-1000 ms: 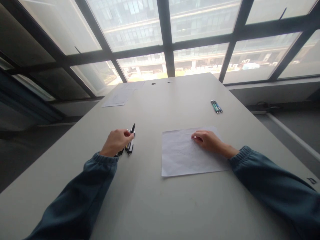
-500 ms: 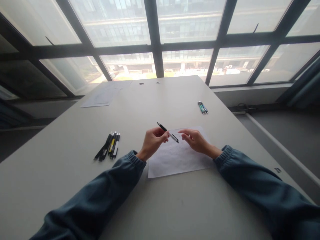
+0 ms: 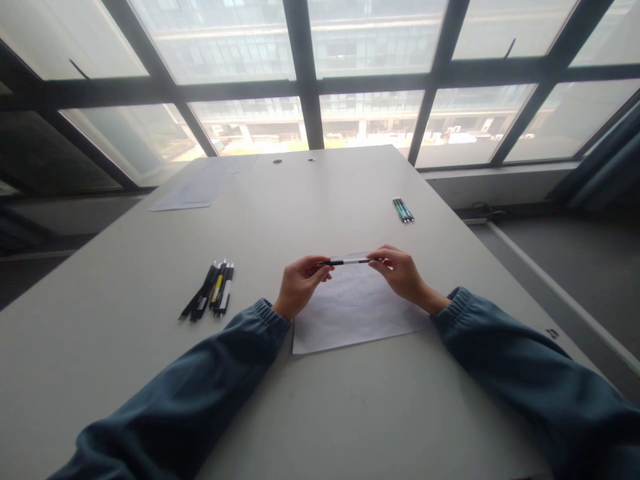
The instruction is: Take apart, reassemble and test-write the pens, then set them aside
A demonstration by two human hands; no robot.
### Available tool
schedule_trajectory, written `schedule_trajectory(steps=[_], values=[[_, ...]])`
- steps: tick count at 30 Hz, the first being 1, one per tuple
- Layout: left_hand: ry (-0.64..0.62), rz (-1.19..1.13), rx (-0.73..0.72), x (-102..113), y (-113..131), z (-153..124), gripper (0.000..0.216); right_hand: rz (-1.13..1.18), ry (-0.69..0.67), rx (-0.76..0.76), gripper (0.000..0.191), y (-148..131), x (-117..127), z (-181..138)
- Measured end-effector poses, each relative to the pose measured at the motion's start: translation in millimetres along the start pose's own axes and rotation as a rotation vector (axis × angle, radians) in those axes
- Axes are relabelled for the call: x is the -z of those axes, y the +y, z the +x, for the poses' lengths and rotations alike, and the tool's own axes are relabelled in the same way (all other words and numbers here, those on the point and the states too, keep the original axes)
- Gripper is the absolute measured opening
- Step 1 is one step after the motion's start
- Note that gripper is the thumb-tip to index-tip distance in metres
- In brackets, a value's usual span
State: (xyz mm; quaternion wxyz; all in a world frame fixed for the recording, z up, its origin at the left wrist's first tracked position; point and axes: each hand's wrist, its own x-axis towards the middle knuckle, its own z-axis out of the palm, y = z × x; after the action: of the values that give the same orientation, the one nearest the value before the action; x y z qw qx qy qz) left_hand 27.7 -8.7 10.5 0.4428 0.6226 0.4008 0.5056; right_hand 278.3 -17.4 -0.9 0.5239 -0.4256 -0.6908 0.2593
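Note:
A black-and-white pen (image 3: 351, 261) is held level between my two hands, above a white sheet of paper (image 3: 357, 310). My left hand (image 3: 300, 283) pinches its black end between thumb and fingers. At the white end, the fingertips of my right hand (image 3: 400, 272) are closed around the other tip, which they partly cover. The sheet lies flat on the table under both hands. Left of my left hand rests a bunch of several pens (image 3: 210, 291), mostly black, with yellow and white parts.
Several green and blue pens (image 3: 403, 210) lie side by side at the right on the white table (image 3: 325, 213). More paper sheets (image 3: 187, 187) are at the far left. Two small dark round spots sit near the far edge, below the windows (image 3: 260, 123).
My right hand has closed on the free end of the pen. The pen has turned from slanting down to the right to nearly level. The view has shifted slightly.

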Motion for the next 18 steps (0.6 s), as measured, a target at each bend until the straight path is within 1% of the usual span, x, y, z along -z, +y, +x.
schedule_trajectory(steps=[2, 6, 9, 11, 14, 18], values=[[-0.011, 0.043, -0.039, 5.3, -6.8, 0.2, 0.033, 0.013, -0.002, 0.015, 0.018, 2.6, 1.2, -1.5], [-0.041, 0.200, -0.134, 13.7, -14.1, -0.6, 0.027, 0.032, -0.019, 0.018, 0.017, 6.9, 1.0, -3.5], [0.002, 0.247, -0.135, 15.8, -15.8, -0.6, 0.028, 0.060, -0.043, -0.009, 0.021, 12.3, 0.7, -4.4], [0.038, 0.238, -0.128, 15.5, -16.5, -0.3, 0.027, 0.081, -0.017, -0.056, 0.023, 16.3, 1.3, -4.9], [0.054, 0.224, -0.132, 14.9, -17.4, 0.1, 0.023, 0.080, 0.056, -0.140, 0.023, 20.1, 3.1, -5.5], [0.075, 0.280, -0.201, 16.7, -18.1, 1.5, 0.018, 0.095, 0.095, -0.157, 0.025, 20.8, 4.2, -6.0]])
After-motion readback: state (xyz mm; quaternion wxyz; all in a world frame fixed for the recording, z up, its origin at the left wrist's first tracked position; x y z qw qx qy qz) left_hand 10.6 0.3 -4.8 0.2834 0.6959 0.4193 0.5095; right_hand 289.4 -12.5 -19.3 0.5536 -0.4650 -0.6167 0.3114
